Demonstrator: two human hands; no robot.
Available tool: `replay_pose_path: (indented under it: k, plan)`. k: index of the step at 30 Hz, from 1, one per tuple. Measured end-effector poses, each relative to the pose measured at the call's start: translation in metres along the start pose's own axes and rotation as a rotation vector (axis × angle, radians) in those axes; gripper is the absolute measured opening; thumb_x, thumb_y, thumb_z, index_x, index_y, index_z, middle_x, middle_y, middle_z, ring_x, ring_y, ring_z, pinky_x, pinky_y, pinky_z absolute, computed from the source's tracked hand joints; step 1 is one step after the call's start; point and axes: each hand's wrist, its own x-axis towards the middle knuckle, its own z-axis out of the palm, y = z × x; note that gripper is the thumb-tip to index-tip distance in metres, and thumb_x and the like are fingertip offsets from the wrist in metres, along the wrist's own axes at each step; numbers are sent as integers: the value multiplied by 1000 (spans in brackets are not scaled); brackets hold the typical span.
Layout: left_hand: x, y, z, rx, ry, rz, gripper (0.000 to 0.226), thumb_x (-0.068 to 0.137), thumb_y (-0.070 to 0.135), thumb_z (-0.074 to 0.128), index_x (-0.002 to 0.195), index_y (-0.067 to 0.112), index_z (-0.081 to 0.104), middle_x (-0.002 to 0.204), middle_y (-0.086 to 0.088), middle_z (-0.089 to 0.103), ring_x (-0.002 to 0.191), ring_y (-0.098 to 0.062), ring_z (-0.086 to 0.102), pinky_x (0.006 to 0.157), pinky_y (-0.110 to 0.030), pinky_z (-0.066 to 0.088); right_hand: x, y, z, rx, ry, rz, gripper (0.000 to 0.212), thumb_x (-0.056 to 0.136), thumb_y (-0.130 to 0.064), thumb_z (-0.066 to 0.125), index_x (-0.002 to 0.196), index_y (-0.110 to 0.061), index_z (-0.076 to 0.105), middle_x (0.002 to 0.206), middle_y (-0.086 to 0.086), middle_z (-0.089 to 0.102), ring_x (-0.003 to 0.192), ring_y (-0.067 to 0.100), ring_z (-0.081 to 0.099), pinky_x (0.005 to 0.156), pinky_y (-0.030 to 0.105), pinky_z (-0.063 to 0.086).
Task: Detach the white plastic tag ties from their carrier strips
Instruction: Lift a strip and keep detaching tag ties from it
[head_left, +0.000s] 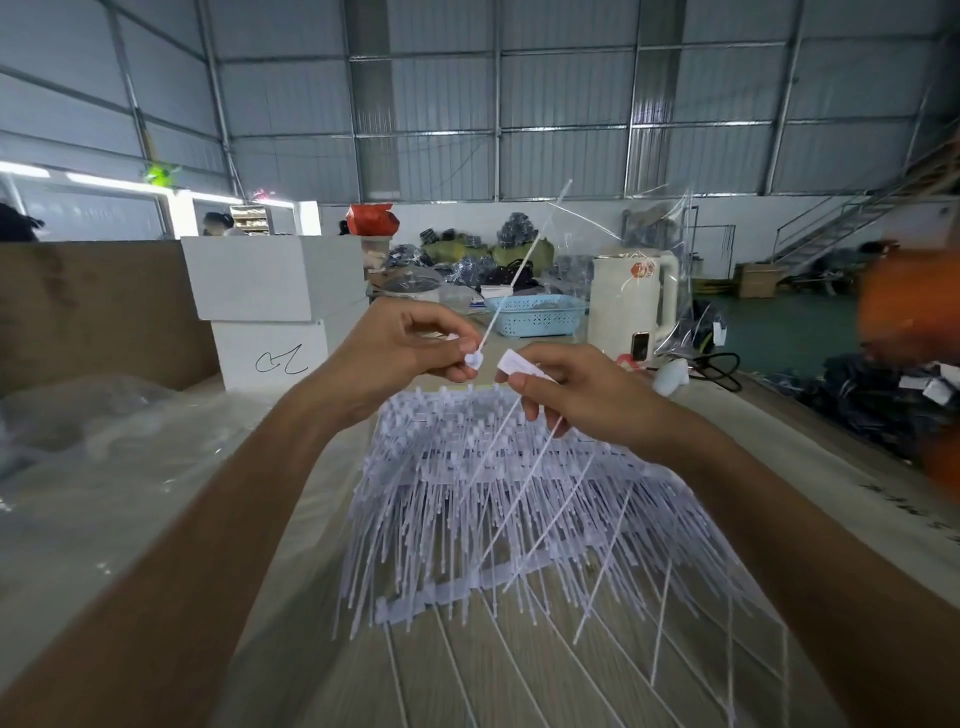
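So you're at a long wooden table (613, 670), and the biggest thing on it is that stack of carrier strips (498, 499) dead centre, with white tag ties fanning out of it toward 6 o'clock and a few loose ties (670, 623) lying on the wood around 5 o'clock. Crinkly clear plastic sheeting (104, 467) covers the table out at 9 o'clock. Behind that, at roughly 10 o'clock, you've got two stacked white boxes (265, 301), the lower one with a black scribble on it. At 1 o'clock from the strips stands a cream electric kettle (634, 306), and just to its left a light blue plastic basket (535, 314). Your hands are both up just above the far end of the stack, close together but not touching. Your left hand (410, 348) has its fingers curled and pinches the round head of a single tag tie (524, 265), whose thin tail sticks up toward 1 o'clock. Your right hand (576, 395) is curled too, thumb and fingers gripping a small bunch of detached ties (524, 467) by their flat white heads, tails hanging down toward 7 o'clock over the stack. A phone (640, 345) leans at the foot of the kettle.
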Motion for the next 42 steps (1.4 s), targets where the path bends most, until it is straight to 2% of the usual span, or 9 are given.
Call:
replay_pose_path:
  k: [9,14,18,21,26,29,35,38,42]
  plan:
    - [-1,2,13,96,-117,57,22,80,-10,72,99,2,77,105,-5,76,99,-22,72,83,-26,57,-2,-5,-1,152,8,108,22,100,-26,59,107,-10,72,75,4,65,66,17,55,59,23,48]
    - [2,7,24,268,-15,201,20,83,-10,72,97,3,79,105,-4,73,96,-18,70,85,-30,56,-2,-6,-6,225,40,136,28,95,-35,65,106,-11,73,76,4,63,65,13,52,59,24,43]
    - [5,8,35,332,20,267,21,82,-10,71,96,3,78,108,-5,71,101,-17,68,92,-34,54,-2,-3,-7,277,90,139,23,95,-25,68,103,-3,71,74,6,61,61,13,49,56,24,40]
    - [3,1,45,244,7,256,26,83,-11,69,106,2,72,110,-9,71,104,-17,68,93,-27,54,-2,1,-8,310,116,161,17,95,-20,68,103,-5,71,73,6,60,60,13,49,55,24,40]
    - [3,-10,63,-178,50,-50,30,98,4,55,125,13,63,121,-6,68,113,-19,66,96,-34,55,-5,6,-11,308,134,168,23,95,-18,67,107,2,66,73,5,60,61,13,51,56,24,40]
    - [0,-17,75,-130,3,-162,28,103,29,52,127,15,62,114,-10,72,101,-20,71,86,-37,60,-5,4,-9,279,116,152,21,97,-20,65,107,-1,68,76,7,62,63,12,52,56,23,41]
    - [3,-16,71,94,157,-7,21,107,28,46,104,19,65,69,-2,64,51,-19,59,41,-31,51,-6,3,-12,307,89,132,28,97,-14,63,119,2,55,91,16,74,78,25,62,68,37,48]
    - [4,-15,69,59,204,5,28,107,25,44,104,8,65,66,-5,56,44,-17,50,38,-27,42,-6,2,-15,238,59,101,30,96,-16,64,116,2,51,94,11,77,76,23,67,62,32,51]
    - [4,-15,71,90,181,-53,43,108,36,40,101,5,69,63,4,62,56,-10,55,50,-25,45,-4,1,-18,190,21,32,27,97,-16,65,114,-2,49,89,10,77,67,19,68,50,25,45]
